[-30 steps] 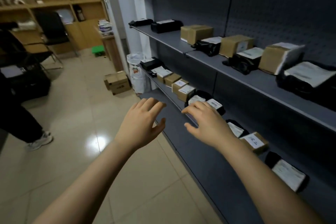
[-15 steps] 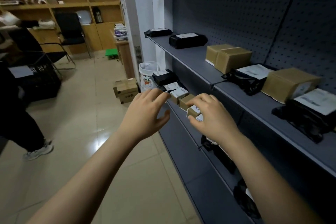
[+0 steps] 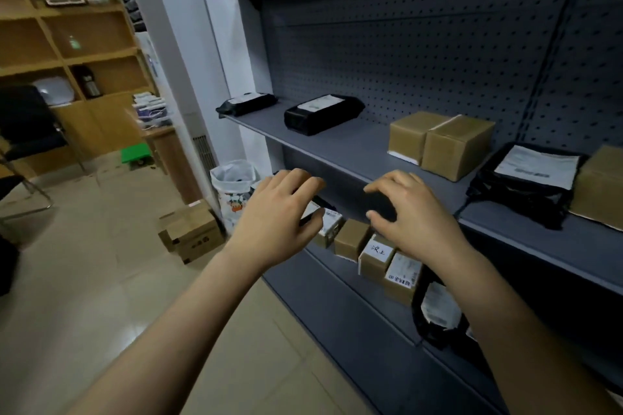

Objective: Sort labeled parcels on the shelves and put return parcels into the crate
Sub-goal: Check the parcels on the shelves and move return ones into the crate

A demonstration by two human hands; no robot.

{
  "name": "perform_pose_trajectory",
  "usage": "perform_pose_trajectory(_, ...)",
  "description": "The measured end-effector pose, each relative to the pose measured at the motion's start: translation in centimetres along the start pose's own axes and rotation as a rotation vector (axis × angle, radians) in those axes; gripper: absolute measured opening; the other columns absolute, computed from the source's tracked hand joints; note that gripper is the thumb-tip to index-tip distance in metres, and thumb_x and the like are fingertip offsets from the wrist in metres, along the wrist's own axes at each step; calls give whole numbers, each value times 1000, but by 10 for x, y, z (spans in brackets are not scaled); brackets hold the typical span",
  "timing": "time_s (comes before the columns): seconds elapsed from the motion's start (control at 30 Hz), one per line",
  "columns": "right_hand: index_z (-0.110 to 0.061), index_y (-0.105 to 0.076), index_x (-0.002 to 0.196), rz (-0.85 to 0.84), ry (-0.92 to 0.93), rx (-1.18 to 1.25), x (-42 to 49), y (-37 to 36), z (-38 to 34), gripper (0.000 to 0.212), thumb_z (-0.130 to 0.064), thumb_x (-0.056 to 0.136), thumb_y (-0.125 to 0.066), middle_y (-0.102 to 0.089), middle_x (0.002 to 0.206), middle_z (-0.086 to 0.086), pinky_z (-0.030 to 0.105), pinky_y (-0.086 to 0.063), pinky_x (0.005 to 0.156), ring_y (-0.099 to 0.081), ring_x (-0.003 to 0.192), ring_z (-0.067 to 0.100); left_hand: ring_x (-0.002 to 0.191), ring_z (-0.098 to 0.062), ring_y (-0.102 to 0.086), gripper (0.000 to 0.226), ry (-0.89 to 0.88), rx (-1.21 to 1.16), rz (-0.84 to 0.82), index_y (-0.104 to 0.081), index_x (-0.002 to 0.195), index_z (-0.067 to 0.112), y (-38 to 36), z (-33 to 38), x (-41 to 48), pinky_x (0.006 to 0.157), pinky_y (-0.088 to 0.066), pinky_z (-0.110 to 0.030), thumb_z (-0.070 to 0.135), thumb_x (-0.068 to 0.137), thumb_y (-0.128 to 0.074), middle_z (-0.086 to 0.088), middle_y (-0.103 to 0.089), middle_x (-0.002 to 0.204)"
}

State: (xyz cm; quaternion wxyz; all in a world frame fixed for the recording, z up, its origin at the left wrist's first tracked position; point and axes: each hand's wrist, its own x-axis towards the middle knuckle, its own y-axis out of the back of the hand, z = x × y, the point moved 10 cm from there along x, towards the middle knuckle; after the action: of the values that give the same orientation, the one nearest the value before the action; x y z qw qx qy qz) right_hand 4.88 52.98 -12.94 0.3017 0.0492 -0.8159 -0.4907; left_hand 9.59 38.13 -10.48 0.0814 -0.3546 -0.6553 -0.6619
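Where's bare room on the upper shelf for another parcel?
The upper shelf is bare between the black wrapped parcel and the two brown boxes, and along its front edge. Right of those boxes it is crowded; the small boxes below sit packed.

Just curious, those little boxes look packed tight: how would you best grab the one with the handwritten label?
Come from the aisle side, slightly above. The handwritten-label box sits close between a plain brown box and a printed-label box, so its sides are blocked. Pinch front face and top rear edge, probably with the right hand, which hovers nearest.
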Motion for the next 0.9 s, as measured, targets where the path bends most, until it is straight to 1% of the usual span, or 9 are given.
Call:
perform_pose_trajectory(0.17,-22,-59,121,49,-88,-68,39,-5,16,32,-27,90,-64,-53,117,-4,35,-40,97,-43,115,17,91,-24,-55,33,-81,-94,24,-61,114,14,-33,-34,45,76,-47,-37,31,87,-54,-3,-58,102)
perform_pose_trajectory(0.3,-21,-59,122,84,-145,-145,71,-3,41,33,-26,90,-63,-53,118,-4,31,-38,95,-42,116,16,93,-25,-55,33,-142,-146,49,-61,114,14,-67,-44,89,77,-46,-37,32,87,-57,-3,-58,104)
perform_pose_trajectory(0.4,-21,-59,122,104,-191,-172,95,-1,67,33,-25,90,-63,-51,116,-5,27,-35,93,-42,115,15,95,-25,-56,33,-197,-180,63,-60,115,15,-92,-47,126,76,-47,-37,34,88,-54,-3,-58,105)
perform_pose_trajectory(0.47,-20,-60,120,131,-210,-197,112,2,83,32,-24,89,-64,-52,112,-5,23,-33,89,-42,111,15,95,-25,-56,33,-230,-196,76,-60,116,15,-107,-50,152,76,-47,-38,34,89,-55,-3,-58,105)
perform_pose_trajectory(0.57,-19,-62,118,176,-245,-231,135,7,105,31,-23,88,-66,-54,109,-4,24,-35,87,-46,107,16,94,-25,-55,34,-265,-220,100,-60,115,14,-125,-54,187,76,-46,-37,34,89,-54,-3,-58,104)
perform_pose_trajectory(0.67,-20,-62,115,190,-273,-261,151,8,121,30,-25,86,-68,-53,108,-5,26,-38,90,-47,107,16,91,-24,-55,33,-280,-252,125,-61,113,14,-143,-56,214,75,-44,-35,35,89,-52,-3,-57,102)
perform_pose_trajectory(0.77,-20,-62,115,189,-325,-278,158,7,134,29,-26,87,-67,-52,109,-6,27,-39,91,-47,107,15,90,-24,-55,33,-312,-304,109,-61,111,15,-164,-56,237,73,-44,-34,37,90,-50,-3,-57,102)
perform_pose_trajectory(0.9,-21,-62,115,242,-396,-278,156,7,144,30,-26,87,-67,-52,108,-9,27,-42,89,-46,106,12,90,-23,-54,33,-392,-377,90,-62,110,15,-188,-48,262,73,-45,-34,37,88,-51,-2,-58,102)
